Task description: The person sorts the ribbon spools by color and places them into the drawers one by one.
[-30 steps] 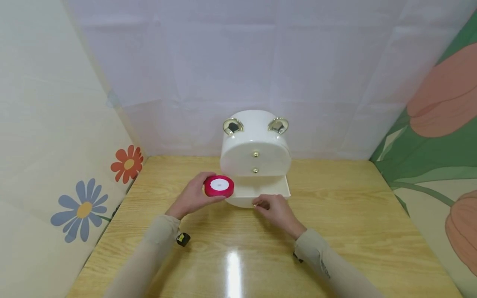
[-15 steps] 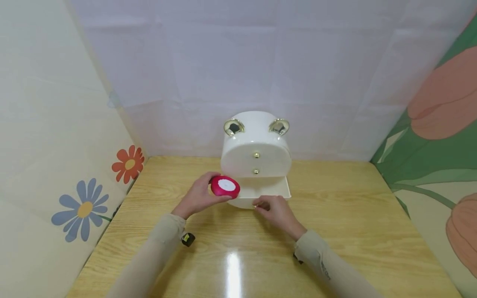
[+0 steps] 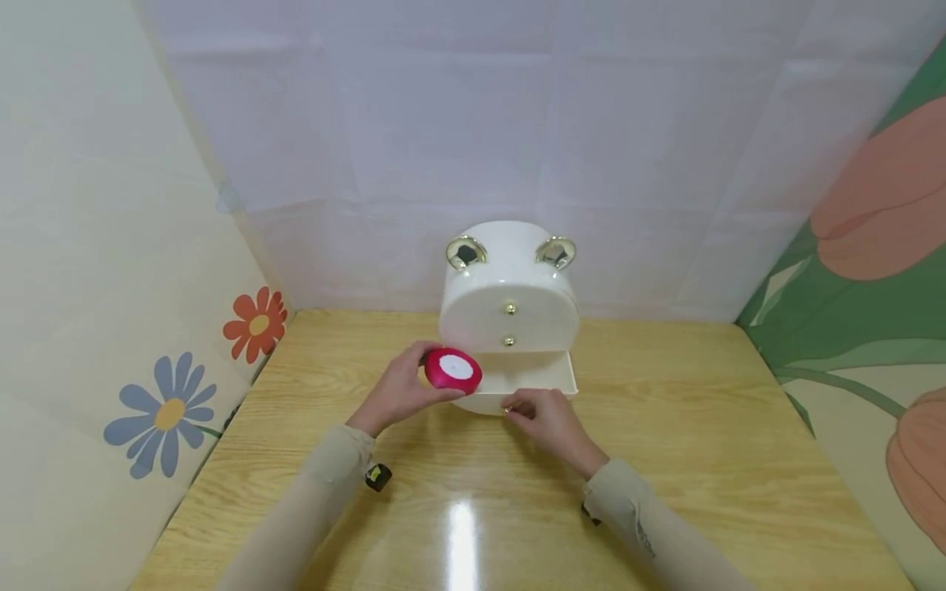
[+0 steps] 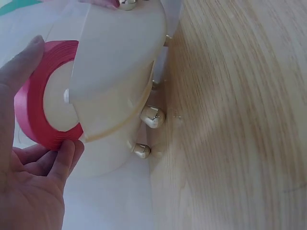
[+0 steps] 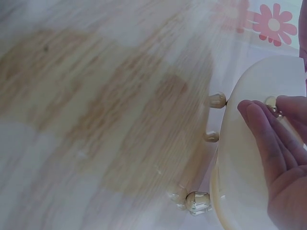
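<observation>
A white rounded box (image 3: 510, 316) with gold ears and knobs stands at the table's back, its bottom drawer (image 3: 528, 373) pulled out. My left hand (image 3: 399, 390) grips a roll of red ribbon (image 3: 433, 376) with a white centre, thumb on one edge and fingers on the other. The roll is tilted over the drawer's left front corner; in the left wrist view the drawer wall covers part of the ribbon roll (image 4: 33, 110). My right hand (image 3: 550, 419) pinches the gold knob (image 5: 272, 104) on the drawer's front.
Gold ball feet (image 4: 153, 116) hold the box above the wooden table (image 3: 687, 427). A pale cloth (image 3: 369, 148) hangs close behind the box. Flower-printed panels (image 3: 170, 414) flank the table. Small black devices (image 3: 378, 477) sit at the wrists.
My left hand has moved to the right with the ribbon roll, bringing it over the drawer's left side and tilting it more. The right hand stays on the knob.
</observation>
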`<action>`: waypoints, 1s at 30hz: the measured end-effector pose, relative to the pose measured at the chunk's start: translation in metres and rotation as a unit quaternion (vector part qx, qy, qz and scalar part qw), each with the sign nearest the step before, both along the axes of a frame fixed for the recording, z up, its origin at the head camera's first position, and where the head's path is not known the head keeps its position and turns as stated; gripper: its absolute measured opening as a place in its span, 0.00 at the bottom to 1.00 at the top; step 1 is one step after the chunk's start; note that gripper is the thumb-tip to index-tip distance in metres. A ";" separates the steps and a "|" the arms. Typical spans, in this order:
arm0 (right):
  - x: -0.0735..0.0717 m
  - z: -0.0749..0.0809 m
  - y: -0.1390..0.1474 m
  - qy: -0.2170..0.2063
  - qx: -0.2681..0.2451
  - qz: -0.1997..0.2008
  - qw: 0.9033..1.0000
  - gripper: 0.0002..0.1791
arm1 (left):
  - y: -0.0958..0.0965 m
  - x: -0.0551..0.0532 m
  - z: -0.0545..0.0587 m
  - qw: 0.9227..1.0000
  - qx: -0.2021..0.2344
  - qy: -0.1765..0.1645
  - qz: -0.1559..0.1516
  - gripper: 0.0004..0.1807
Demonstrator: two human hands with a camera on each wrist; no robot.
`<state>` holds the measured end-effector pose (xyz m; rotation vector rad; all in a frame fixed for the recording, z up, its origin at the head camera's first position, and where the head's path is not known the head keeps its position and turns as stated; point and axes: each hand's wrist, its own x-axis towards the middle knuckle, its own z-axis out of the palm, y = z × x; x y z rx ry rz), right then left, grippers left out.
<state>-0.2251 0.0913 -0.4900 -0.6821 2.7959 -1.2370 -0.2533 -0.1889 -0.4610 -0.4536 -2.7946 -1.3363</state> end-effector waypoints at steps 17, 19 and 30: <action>0.001 0.003 0.000 -0.008 0.001 0.001 1.000 0.08 | 0.007 0.003 0.001 1.000 -0.011 0.012 -0.011 0.47; 0.001 0.003 0.000 -0.006 -0.001 0.002 1.000 0.08 | 0.008 0.003 0.001 1.000 -0.011 0.015 -0.013 0.46; 0.000 0.001 -0.001 0.006 -0.005 -0.001 1.000 0.08 | 0.009 0.001 -0.001 0.999 -0.022 0.035 -0.015 0.42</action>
